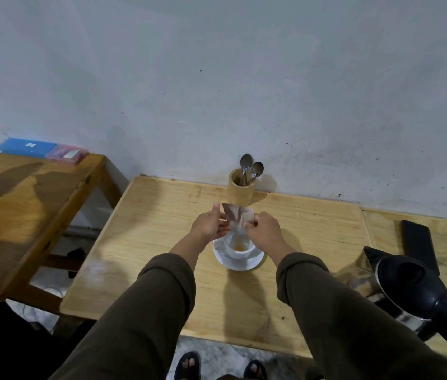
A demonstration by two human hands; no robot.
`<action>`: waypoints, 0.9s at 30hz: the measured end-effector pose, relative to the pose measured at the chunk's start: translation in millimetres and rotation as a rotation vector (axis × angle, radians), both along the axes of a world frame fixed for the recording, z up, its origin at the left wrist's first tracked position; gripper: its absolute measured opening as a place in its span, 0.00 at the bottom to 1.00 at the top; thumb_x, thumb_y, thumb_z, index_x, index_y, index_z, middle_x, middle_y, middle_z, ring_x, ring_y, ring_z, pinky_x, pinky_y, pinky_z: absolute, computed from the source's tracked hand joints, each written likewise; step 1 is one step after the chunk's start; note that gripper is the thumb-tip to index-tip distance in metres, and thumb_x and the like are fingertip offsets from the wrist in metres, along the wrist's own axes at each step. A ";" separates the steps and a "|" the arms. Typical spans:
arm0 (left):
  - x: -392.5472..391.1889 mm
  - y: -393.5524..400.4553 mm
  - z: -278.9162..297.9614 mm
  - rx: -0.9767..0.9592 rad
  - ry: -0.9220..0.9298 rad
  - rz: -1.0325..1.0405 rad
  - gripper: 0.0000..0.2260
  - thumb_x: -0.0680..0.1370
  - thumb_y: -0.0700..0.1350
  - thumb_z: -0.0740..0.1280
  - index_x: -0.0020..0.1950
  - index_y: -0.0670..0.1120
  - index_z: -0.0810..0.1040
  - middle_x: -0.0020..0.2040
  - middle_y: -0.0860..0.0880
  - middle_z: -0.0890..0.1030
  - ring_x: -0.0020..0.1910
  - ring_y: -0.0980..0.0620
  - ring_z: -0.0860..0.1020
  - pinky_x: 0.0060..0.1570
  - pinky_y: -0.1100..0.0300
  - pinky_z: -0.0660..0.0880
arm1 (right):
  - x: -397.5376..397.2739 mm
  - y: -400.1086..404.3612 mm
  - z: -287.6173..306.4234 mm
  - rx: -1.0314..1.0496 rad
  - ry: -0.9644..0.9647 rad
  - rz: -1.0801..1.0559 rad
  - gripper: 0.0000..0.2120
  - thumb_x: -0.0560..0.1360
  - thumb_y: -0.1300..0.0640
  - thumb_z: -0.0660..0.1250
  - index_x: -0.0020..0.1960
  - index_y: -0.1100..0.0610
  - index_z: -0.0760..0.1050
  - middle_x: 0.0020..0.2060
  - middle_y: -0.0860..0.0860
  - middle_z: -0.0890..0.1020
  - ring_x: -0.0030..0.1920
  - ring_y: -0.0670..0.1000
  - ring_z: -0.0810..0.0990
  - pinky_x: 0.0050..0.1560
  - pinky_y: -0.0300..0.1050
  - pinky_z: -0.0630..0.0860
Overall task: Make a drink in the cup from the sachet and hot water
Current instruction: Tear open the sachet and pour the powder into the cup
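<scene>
A white cup (240,250) stands on a white saucer (237,263) in the middle of the wooden table (162,215). A little orange powder lies at the cup's bottom. Just above the cup, both hands hold a pale sachet (237,216), tilted with its lower end toward the cup. My left hand (208,224) pinches its left edge. My right hand (263,229) grips its right side. A black and steel kettle (414,292) sits at the table's right edge.
A bamboo holder (240,192) with two spoons (249,168) stands against the wall behind the cup. A dark flat object (418,245) lies beyond the kettle. A second wooden table (24,204) at the left carries a blue box (26,146) and a pink box (67,154).
</scene>
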State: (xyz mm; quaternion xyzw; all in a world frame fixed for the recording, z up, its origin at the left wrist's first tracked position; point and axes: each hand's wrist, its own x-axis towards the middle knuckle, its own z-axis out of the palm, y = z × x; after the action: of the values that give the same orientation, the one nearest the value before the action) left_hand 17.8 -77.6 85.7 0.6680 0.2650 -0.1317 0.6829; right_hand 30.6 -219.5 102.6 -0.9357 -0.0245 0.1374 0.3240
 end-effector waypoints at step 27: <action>-2.7 6.9 5.6 -0.023 0.079 -0.022 0.27 0.81 0.59 0.49 0.51 0.38 0.76 0.43 0.42 0.80 0.43 0.48 0.80 0.50 0.57 0.78 | 3.5 0.0 -8.7 0.016 -0.037 0.003 0.07 0.73 0.63 0.66 0.39 0.60 0.69 0.33 0.50 0.68 0.40 0.53 0.71 0.40 0.42 0.66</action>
State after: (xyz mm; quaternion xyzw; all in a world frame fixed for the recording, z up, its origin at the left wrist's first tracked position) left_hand 15.0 -70.7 91.3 0.6572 0.2831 -0.1683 0.6779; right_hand 34.2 -219.6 93.9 -0.9355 -0.0330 0.1204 0.3306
